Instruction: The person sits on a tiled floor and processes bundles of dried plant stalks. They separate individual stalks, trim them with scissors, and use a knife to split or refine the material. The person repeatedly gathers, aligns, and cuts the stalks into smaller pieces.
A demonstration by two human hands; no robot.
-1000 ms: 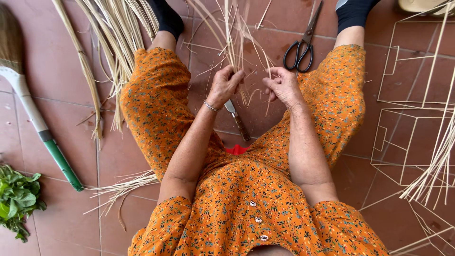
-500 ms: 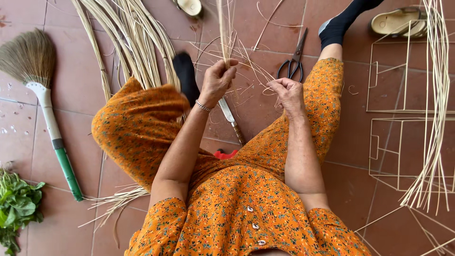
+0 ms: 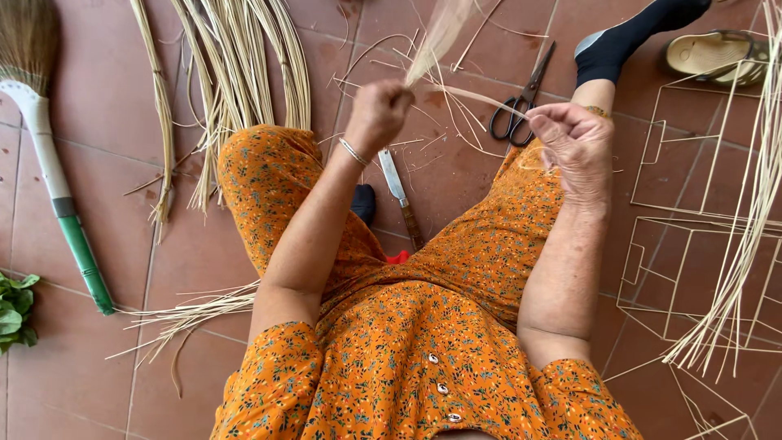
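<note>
Head view: the left hand (image 3: 379, 110) is closed in a fist around a bunched tuft of pale reed strips (image 3: 436, 37), held raised in front of the body above the tiled floor (image 3: 98, 106). The right hand (image 3: 574, 143) pinches a single thin strip (image 3: 481, 98) that runs across from the bunch. Risk: the single strip is slender and taut between the two hands, so a sharp pull could probably snap or split it; a loose grip could let the bunch fan out and slide. The tuft is blurred at its upper end, flat, straw-coloured and springy-looking. A knife (image 3: 401, 195) lies on the floor between the knees, blade toward the hands, and scissors (image 3: 521, 102) lie just beyond; either could catch a lowered hand.
</note>
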